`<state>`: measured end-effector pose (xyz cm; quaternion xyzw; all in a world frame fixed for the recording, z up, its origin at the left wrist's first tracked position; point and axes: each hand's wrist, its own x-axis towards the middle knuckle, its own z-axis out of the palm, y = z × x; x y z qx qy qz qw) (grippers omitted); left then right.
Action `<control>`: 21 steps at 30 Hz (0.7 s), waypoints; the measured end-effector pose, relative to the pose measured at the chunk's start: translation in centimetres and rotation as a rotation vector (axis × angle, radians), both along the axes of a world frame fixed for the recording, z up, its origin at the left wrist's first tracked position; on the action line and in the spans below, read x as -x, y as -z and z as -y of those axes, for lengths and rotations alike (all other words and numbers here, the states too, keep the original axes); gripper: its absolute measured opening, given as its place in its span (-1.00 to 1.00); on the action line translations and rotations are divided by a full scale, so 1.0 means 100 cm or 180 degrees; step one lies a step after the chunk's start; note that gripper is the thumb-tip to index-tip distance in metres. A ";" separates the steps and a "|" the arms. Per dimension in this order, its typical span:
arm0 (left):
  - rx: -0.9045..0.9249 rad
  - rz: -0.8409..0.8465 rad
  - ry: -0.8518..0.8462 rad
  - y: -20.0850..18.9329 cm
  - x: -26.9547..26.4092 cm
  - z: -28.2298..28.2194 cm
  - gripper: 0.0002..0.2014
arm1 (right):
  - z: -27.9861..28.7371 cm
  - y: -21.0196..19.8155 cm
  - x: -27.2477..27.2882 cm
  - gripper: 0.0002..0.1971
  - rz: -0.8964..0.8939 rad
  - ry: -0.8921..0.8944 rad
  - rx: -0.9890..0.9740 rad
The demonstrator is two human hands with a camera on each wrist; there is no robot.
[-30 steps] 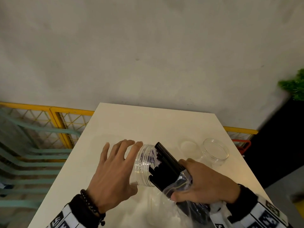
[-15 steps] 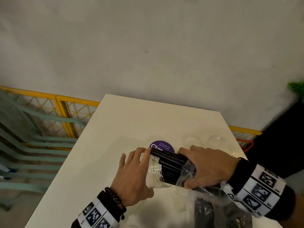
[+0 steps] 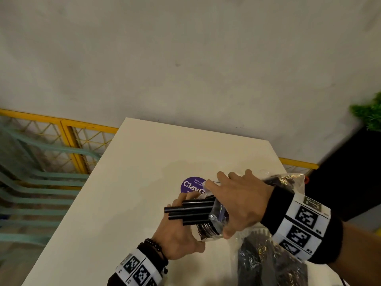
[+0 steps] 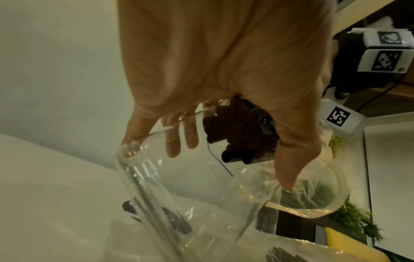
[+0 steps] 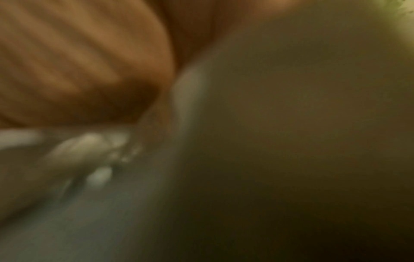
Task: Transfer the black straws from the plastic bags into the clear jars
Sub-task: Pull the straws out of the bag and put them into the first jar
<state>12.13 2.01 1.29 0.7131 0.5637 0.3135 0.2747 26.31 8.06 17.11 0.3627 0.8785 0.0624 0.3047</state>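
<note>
Straws (image 3: pixel 188 211) slid deeper; right hand (image 3: pixel 240 205) grips bag (image 3: pixel 218 215).

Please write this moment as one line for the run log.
left hand: holds clear jar on its side | right hand: grips plastic bag | black straws: ends inside jar | phase: transfer underway

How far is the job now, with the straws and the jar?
Done: nothing visibly finished. In hand: the left hand holds a jar on its side, and the right hand feeds a bag of straws into its mouth. Left: these straws are partly in, and another bag of straws lies on the table.
</note>
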 end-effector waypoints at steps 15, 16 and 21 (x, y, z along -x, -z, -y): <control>-0.0013 0.0035 -0.0022 0.002 0.004 0.003 0.03 | 0.006 -0.002 0.018 -0.13 0.0226 -0.0211 -0.0267; 0.0001 -0.0032 -0.0040 0.002 0.005 0.003 0.04 | 0.007 0.000 0.019 -0.13 0.0142 -0.0228 -0.0179; 0.0091 -0.0096 -0.0049 0.005 0.013 0.007 -0.04 | 0.008 0.009 0.023 -0.15 -0.0005 -0.0366 0.0098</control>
